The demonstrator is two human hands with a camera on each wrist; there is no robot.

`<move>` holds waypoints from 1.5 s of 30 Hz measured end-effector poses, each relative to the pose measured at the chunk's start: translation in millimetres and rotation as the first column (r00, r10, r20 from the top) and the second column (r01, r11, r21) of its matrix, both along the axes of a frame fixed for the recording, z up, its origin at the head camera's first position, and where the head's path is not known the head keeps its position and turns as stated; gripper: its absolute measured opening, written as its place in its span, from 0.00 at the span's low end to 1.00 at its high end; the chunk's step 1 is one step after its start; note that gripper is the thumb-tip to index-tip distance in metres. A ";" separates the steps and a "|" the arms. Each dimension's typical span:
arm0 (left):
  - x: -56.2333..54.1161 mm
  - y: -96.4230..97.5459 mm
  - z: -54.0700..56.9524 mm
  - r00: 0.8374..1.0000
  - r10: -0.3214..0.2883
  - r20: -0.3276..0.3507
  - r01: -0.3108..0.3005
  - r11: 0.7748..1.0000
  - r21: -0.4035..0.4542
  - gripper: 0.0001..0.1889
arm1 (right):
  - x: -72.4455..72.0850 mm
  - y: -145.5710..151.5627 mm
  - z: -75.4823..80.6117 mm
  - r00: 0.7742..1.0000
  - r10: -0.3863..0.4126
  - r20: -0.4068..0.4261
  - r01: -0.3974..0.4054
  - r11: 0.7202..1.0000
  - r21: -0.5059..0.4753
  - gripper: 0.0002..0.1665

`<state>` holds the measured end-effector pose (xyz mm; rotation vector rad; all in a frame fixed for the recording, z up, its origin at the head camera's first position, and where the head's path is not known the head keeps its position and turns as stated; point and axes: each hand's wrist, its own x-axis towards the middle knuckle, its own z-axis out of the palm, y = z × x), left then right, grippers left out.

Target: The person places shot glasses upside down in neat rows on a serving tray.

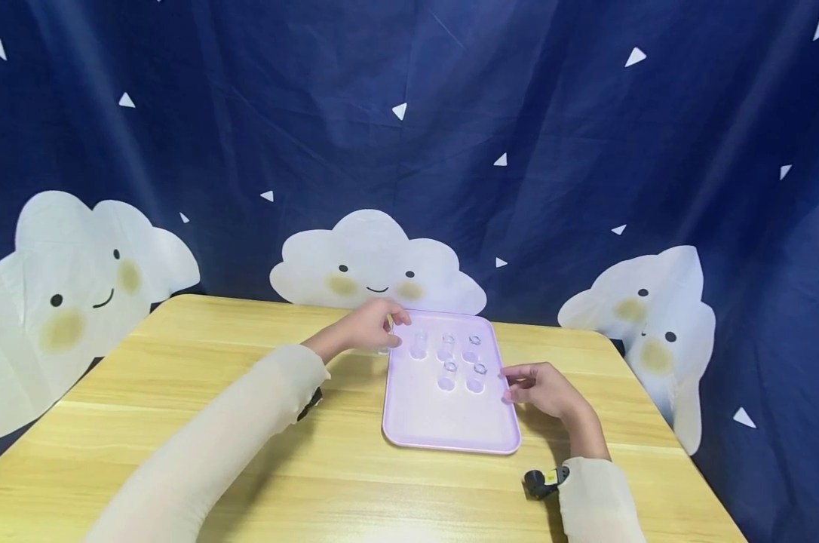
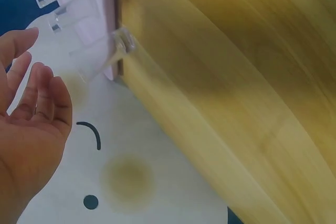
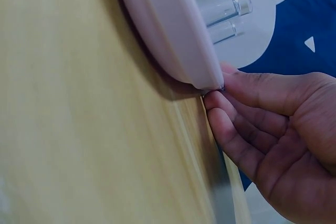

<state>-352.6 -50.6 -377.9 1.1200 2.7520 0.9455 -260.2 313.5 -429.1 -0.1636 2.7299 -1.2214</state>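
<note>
A pale pink tray (image 1: 443, 422) lies on the table, bearing several small clear cylindrical containers (image 1: 475, 383). Another clear container (image 2: 97, 59) stands just outside the tray's left edge, largely hidden behind the left hand in the head view. My left hand (image 1: 369, 324) is over the tray's far left corner, its fingers loosely bent with nothing between them. At the tray's right edge my right hand (image 1: 544, 388) pinches the rim. The right wrist view has its thumb (image 3: 262, 90) against the top of the rim and its fingertips underneath.
The wooden table (image 1: 301, 475) extends around the tray on all sides. Behind its far edge hangs a dark blue curtain (image 1: 328, 136) with white clouds and triangles. A small black camera (image 1: 541, 483) sits at the right wrist.
</note>
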 end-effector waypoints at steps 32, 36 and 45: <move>-9.8 -30.8 -22.8 0.988 0.131 0.077 -0.131 0.991 0.000 0.27 | -0.5 -0.4 -1.5 1.000 -0.017 0.005 0.017 1.000 -0.010 0.26; -10.6 -31.7 -28.1 0.982 0.147 0.120 -0.148 0.989 -0.005 0.30 | -0.5 -0.7 -1.6 1.000 -0.018 0.007 0.018 1.000 -0.009 0.26; -12.8 -31.2 -36.0 0.971 0.171 0.168 -0.174 0.985 0.001 0.32 | -0.7 -0.7 -0.9 1.000 -0.022 0.007 0.022 1.000 0.001 0.26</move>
